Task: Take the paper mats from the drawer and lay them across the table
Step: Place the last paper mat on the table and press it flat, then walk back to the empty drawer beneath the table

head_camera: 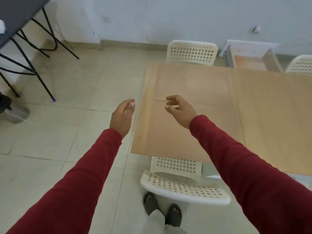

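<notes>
**Clerk:** On the table (270,115), item one: paper mats, brown, laid flat. One mat (190,85) covers the far left part of the top; a second mat (168,137) covers the near left part. Their edges meet along a thin seam under the right hand, where a corner lifts slightly. Further right the surface shows more faint seams, but whether those are mats or bare top I cannot tell.

**Checker:** Hands?

**Clerk:** Left hand (121,115): loose, fingers curled, holding nothing, hanging over the floor just beside the table's left edge. Right hand (179,107): above the seam between the two mats, fingers bent in a loose claw, thumb apart from them, nothing gripped. Whether the fingertips touch the paper I cannot tell. Both arms in red sleeves (253,174).

**Checker:** Drawer?

**Clerk:** Drawer (251,61): pulled out, beyond the table's far edge, by the wall. Pale orange floor inside; contents not legible.

**Checker:** Furniture?

**Clerk:** White perforated chair (184,190), near side, tucked partly under the table. Second white chair (191,52), far side. Third chair (300,64), far right, partly cut off. Black folding table (18,12), upper left, well apart. Tiled floor (59,132). Sandalled feet (162,210) beside the near chair.
</notes>
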